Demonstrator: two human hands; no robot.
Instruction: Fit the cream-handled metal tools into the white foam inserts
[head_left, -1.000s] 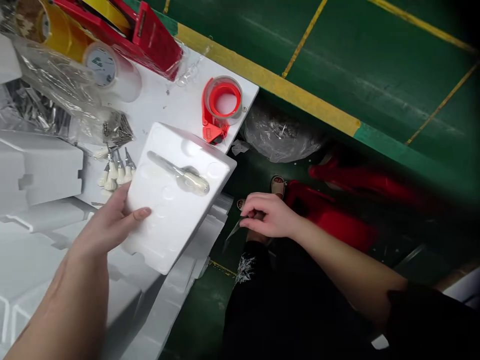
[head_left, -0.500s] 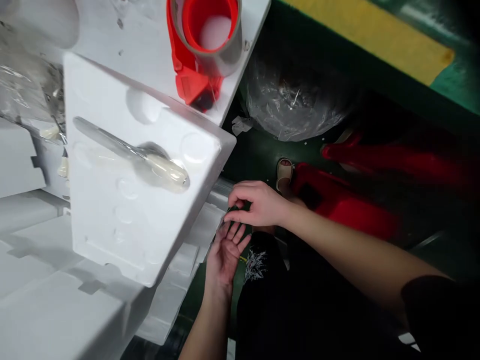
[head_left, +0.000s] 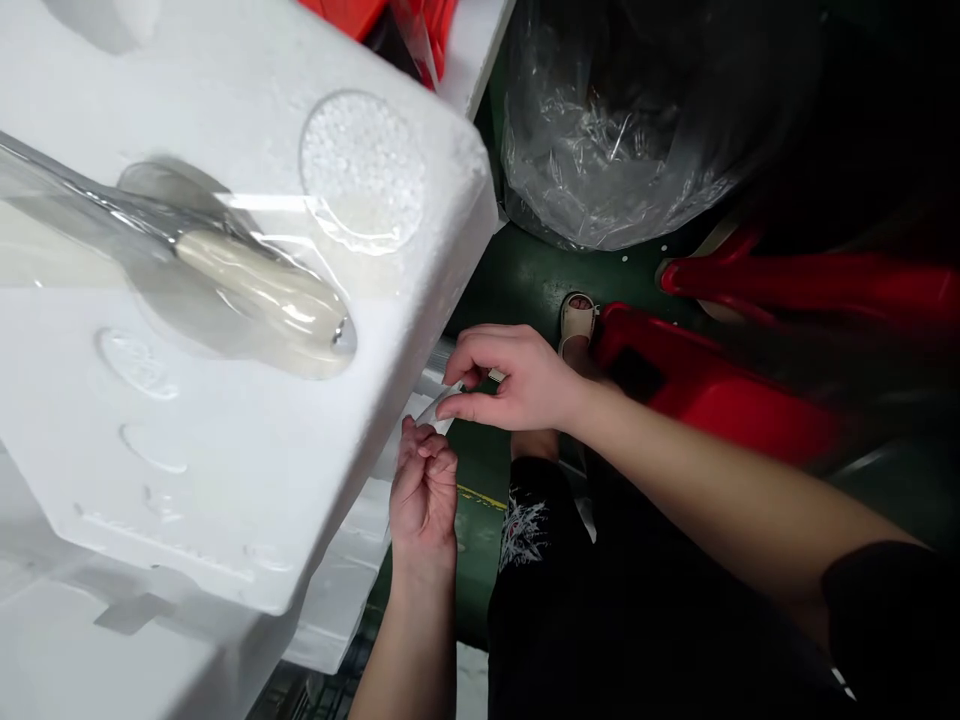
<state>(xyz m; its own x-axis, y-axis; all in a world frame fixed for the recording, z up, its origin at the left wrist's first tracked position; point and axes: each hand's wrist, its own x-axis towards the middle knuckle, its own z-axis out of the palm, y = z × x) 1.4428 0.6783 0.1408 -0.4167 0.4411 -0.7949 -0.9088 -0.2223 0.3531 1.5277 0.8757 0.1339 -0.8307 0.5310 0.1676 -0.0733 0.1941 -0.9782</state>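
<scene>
A strip of clear plastic film (head_left: 436,408) runs between my two hands beside the foam block. My right hand (head_left: 517,378), back upward, pinches its end between thumb and fingers. Palm up and fingers curled in, my left hand (head_left: 425,485) closes on the other end; the fingers partly hide it. On the white foam block (head_left: 262,480) lies a knife (head_left: 255,285) with a cream handle and shiny metal blade, under clear plastic. The handle rests over a hollow in the foam; the blade runs out of view at left.
A red tape dispenser (head_left: 349,12) shows at the top edge. White boxes (head_left: 90,660) stand below the foam block. A clear plastic bag (head_left: 592,170) hangs over the green floor. Red plastic furniture (head_left: 735,400) and a person's sandalled foot (head_left: 577,318) are at right.
The view has come closer to the foam block and knife, which now fill more of the left. My left hand's fingers, spread before, have curled in; my right hand keeps its pinch.
</scene>
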